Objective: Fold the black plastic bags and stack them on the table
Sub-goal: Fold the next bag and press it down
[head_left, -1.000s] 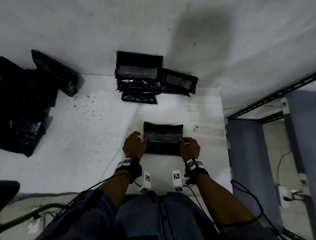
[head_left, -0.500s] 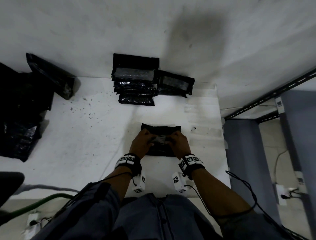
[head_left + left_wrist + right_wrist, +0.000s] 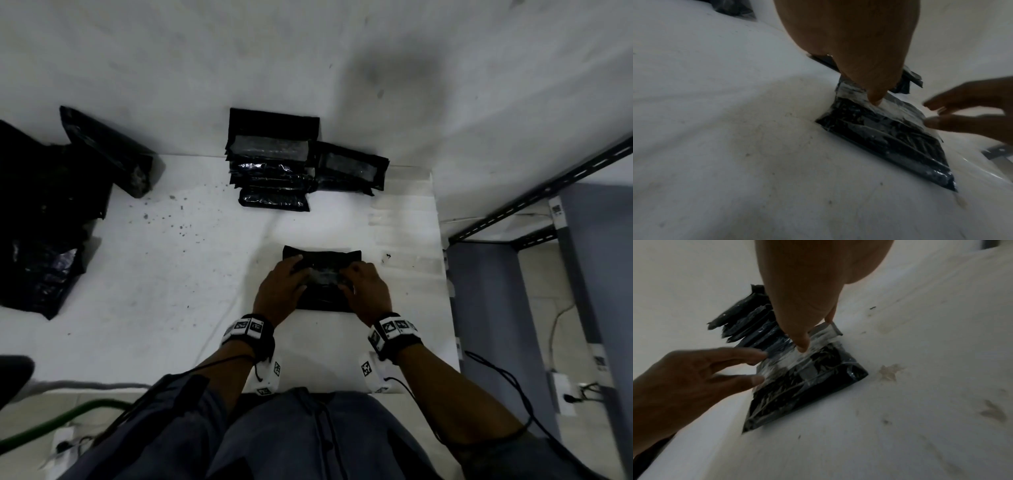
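Note:
A folded black plastic bag [image 3: 322, 301] lies flat on the white table [image 3: 171, 274] just in front of me. My left hand [image 3: 286, 284] lies on its left half with fingers spread, and my right hand [image 3: 361, 284] presses on its right half. In the left wrist view my thumb tip [image 3: 875, 99] bears down on the glossy fold of the bag [image 3: 890, 138], with the right hand's fingers [image 3: 941, 123] stretched onto it. The right wrist view shows a fingertip [image 3: 802, 344] pressing the bag [image 3: 797, 394]. A stack of folded bags [image 3: 270, 171] stands at the back.
One more folded bag [image 3: 349, 168] leans beside the stack against the wall. A heap of loose black bags [image 3: 44, 212] fills the table's left side. The table's right edge [image 3: 445, 274] drops to a metal shelf frame [image 3: 513, 212] and cables.
Both hands have moved from the bag's left and right edges inward onto its top and now press on it. The bag itself has stayed in place.

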